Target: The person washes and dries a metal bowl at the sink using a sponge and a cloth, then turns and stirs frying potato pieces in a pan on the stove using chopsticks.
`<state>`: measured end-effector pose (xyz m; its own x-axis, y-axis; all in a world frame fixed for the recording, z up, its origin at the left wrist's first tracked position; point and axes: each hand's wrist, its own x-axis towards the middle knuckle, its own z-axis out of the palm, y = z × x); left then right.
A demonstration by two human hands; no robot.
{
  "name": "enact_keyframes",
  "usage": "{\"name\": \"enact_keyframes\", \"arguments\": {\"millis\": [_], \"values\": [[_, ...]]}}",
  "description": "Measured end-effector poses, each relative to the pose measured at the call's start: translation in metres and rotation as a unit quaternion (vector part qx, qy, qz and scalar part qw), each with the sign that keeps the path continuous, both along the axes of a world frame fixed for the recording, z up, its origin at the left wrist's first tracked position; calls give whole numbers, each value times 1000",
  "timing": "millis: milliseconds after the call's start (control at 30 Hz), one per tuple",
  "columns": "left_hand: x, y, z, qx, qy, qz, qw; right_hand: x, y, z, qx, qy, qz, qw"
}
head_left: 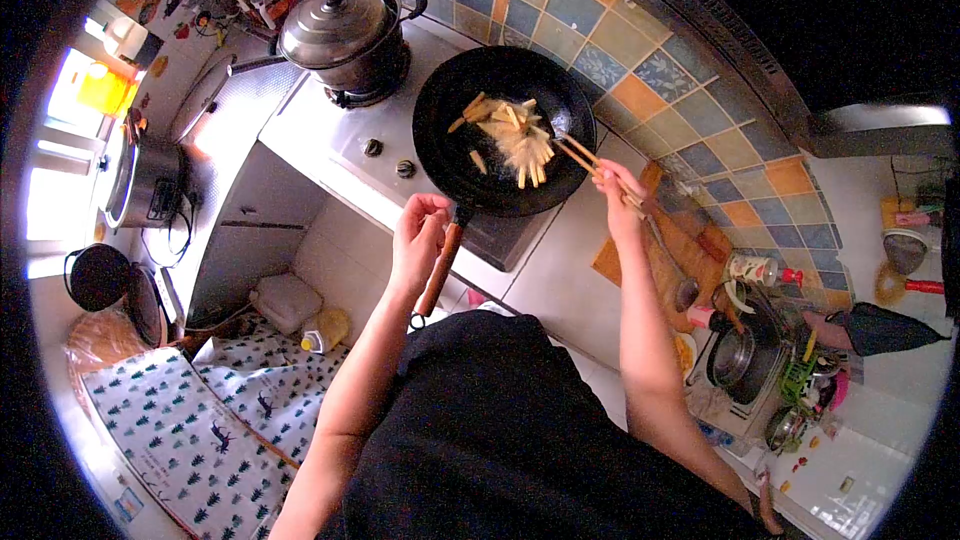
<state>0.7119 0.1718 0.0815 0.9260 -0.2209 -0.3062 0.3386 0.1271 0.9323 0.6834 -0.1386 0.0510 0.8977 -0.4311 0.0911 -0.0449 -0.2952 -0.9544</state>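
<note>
Upper left of the frame: lidded pot (338,32) on the stove (335,135), at the far burner. Near the middle, the left hand (420,230) was by the wok handle (436,275), fingers curled in — could not tell whether they touched the handle or pinched anything. Above centre sat the black wok (440,105); pale strips (520,140) lay in it, most bunched in a frothy patch, a few loose on the left. Right of these, chopsticks (585,157) reached over the wok's right side, tips short of the heap, pinched in the fingers of the right hand (620,185). Farther right, a wooden board (705,240) lay on the counter (560,275).

Judged the step as frying, mid-turn — the next move called for chopstick tips low under the bunch, parting strips gently, the wok kept steady.
</note>
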Motion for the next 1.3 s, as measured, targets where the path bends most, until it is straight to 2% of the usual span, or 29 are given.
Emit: {"name": "enact_keyframes", "arguments": {"millis": [100,367,467,700,800,900,967,1133,1233,1300], "values": [[-1,1,1,3,0,-2,1000,7,18,-22,72,-17,14,997],[-3,5,-3,4,-9,2,1000,34,69,-21,154,-13,85,984],[-4,6,-2,-6,-8,7,1000,36,83,-1,180,-18,95,979],[-4,0,8,-14,16,0,1000,53,107,-18,121,-37,120,985],[-3,0,5,-20,14,-6,1000,38,91,-23,136,-40,82,987],[-3,-4,3,-16,8,-8,1000,19,64,-13,88,-20,43,995],[-3,-8,3,-12,-4,-7,1000,9,44,-9,98,-29,35,994],[-3,-12,2,-25,18,-21,999,-8,22,34,46,-55,-19,997],[-3,-13,6,-11,23,-18,1000,-16,14,46,1,-19,-50,999],[-3,-12,5,-4,22,-16,1000,-19,12,45,16,-6,-57,998]]}}
